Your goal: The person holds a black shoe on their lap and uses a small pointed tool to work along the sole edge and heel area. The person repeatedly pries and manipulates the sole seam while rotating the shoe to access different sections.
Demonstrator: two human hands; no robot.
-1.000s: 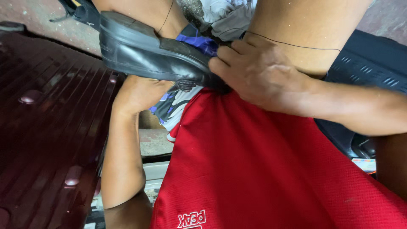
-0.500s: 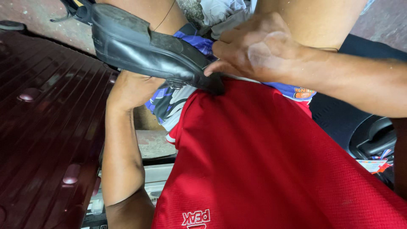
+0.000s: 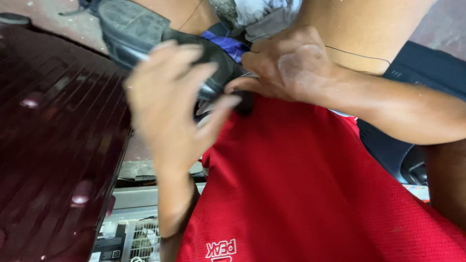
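Black leather is what both your hands are busy with: a dark shoe [image 3: 194,53] lies tilted across the top of the view, its worn grey sole and heel turned up toward the upper left, its toe end pointing down toward the middle. It rests over your lap, just above the red mesh jersey [image 3: 310,194] that fills the lower right.

Your left hand [image 3: 170,102] sits in front of the shoe, nearer the camera, with its fingers loosely spread and curved across the shoe's middle. It is blurred, so you cannot tell whether the fingertips press on the leather or only hover against it; the thumb reaches toward the toe end.

Your right hand [image 3: 286,68] comes in from the right and is bunched at the shoe's lower end, fingers pressed together and curled in a pinch. A thin dark thread [image 3: 359,55] runs from behind that hand across your bare leg (what exactly the fingertips pinch is hidden by the left thumb and the shoe itself). The two hands are nearly touching at the toe.

Behind the shoe a scrap of blue cloth [image 3: 225,43] shows, with crumpled grey-white fabric [image 3: 262,17] above it. To your left stands a dark maroon ribbed surface [image 3: 53,145].
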